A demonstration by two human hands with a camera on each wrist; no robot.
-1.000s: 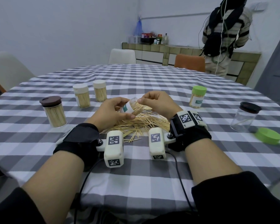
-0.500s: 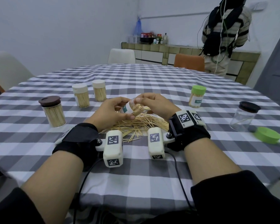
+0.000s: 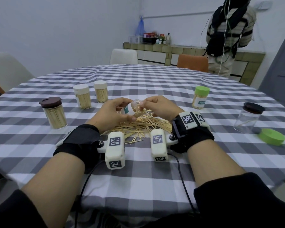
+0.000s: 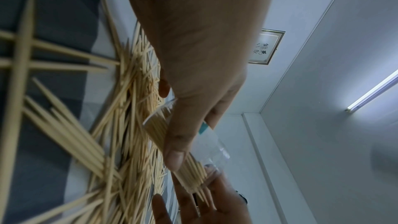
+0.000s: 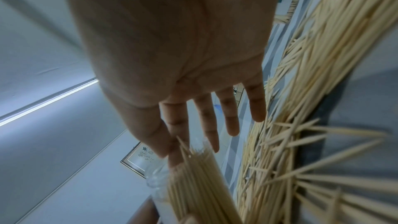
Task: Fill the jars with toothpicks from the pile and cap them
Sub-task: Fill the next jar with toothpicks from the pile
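A small clear jar [image 3: 129, 109] with a teal label lies tilted in my left hand [image 3: 112, 112], thumb below and fingers over it, mouth toward the right. It is partly filled with toothpicks [image 4: 189, 168] whose tips stick out of the mouth. My right hand [image 3: 156, 106] is at that mouth, thumb and forefinger pinching the protruding toothpicks [image 5: 193, 164], the other fingers [image 5: 230, 118] spread straight. Both hands hover just above the loose toothpick pile [image 3: 138, 126] on the checked tablecloth [image 3: 138, 170].
On the left stand a full brown-lidded jar [image 3: 53, 114] and two full white-capped jars [image 3: 82, 98] [image 3: 101, 93]. To the right are a green-capped jar [image 3: 200, 99], a nearly empty dark-lidded jar [image 3: 248, 119] and a loose green lid [image 3: 272, 137]. A person [image 3: 227, 35] stands beyond the table.
My right thumb and forefinger have closed in on the jar mouth, and the toothpicks stick out less than before. The jar's mouth has risen slightly.
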